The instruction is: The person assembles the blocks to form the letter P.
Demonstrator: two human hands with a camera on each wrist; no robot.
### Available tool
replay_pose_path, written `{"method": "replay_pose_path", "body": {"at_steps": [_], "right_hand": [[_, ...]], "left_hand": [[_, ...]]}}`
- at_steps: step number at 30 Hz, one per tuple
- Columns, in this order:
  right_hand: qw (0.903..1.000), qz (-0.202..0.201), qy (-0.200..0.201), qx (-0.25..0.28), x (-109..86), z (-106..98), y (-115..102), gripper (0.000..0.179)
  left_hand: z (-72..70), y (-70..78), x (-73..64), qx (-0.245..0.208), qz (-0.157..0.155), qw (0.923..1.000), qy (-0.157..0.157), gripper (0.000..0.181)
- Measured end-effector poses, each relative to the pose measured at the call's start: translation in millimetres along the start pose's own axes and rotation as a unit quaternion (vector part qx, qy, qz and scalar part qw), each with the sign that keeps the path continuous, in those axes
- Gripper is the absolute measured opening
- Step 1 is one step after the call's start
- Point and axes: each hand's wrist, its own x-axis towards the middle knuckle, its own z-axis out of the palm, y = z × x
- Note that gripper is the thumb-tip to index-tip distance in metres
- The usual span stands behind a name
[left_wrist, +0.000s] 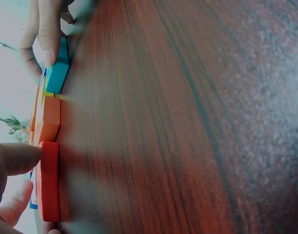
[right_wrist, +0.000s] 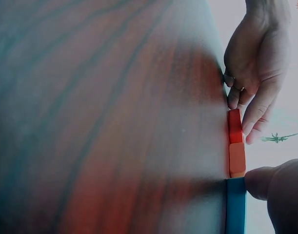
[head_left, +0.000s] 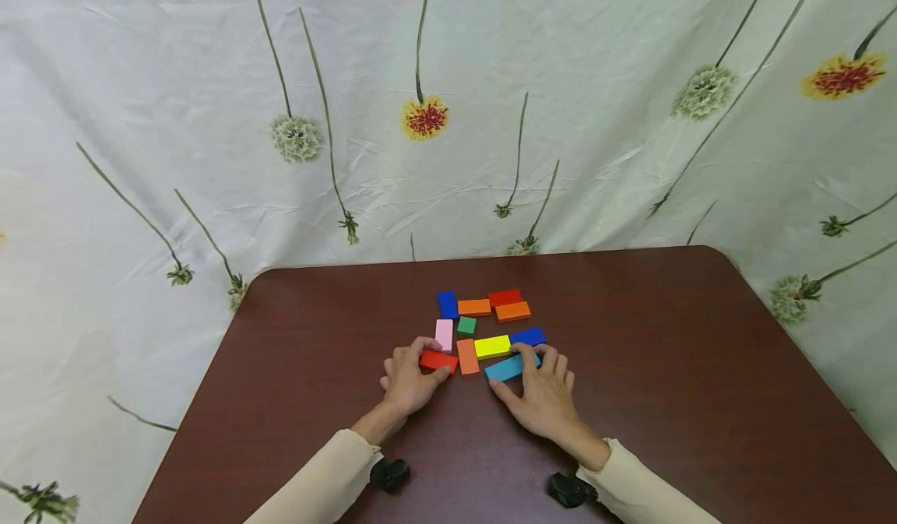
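Note:
In the head view my left hand [head_left: 409, 378] pinches a red block [head_left: 438, 361] between thumb and fingers, at the left end of the nearest row. My right hand [head_left: 543, 393] holds a light blue block [head_left: 506, 369] by its ends, thumb at the near left corner and fingers over the far right end. An orange block [head_left: 467, 356] stands between these two, touching the red one in the left wrist view. Behind lie a yellow block [head_left: 493, 346], a dark blue block [head_left: 529, 336] and a pink block [head_left: 444, 335]. The right fingers partly cover the light blue block.
Farther back are a green block [head_left: 466, 325], a dark blue upright-lying block [head_left: 448, 304], an orange block [head_left: 474, 307], another orange block [head_left: 513, 311] and a red block [head_left: 505, 297]. All lie on a dark brown table [head_left: 666, 337]. Behind it hangs a flowered cloth [head_left: 476, 57].

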Motion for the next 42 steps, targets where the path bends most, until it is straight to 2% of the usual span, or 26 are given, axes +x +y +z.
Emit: {"method": "replay_pose_path", "body": {"at_steps": [11, 22, 27, 35, 42], "right_hand": [[0.9999, -0.01, 0.007, 0.007, -0.8, -2.2, 1.0, 0.064], [0.9999, -0.001, -0.015, -0.001, 0.7, -3.4, 0.9, 0.061], [0.9999, -0.003, -0.014, 0.001, 1.8, -2.7, 1.5, 0.062], [0.9998, -0.008, -0.015, 0.009, 1.3, -4.2, 1.6, 0.057], [0.9999, 0.005, -0.008, 0.005, -0.6, -6.2, 1.8, 0.074]], "left_hand": [[-1.3, 1.2, 0.8, 0.001, 0.004, 1.0, -0.007, 0.032], [-6.6, 1.7, 0.9, -0.011, -0.005, 0.9994, -0.031, 0.034], [-7.2, 1.8, 0.4, -0.006, -0.005, 0.9995, -0.032, 0.04], [-6.9, -0.4, 0.7, -0.007, 0.003, 0.9994, -0.032, 0.038], [-8.4, -0.5, -0.2, -0.018, -0.003, 0.9993, -0.034, 0.038]]}}
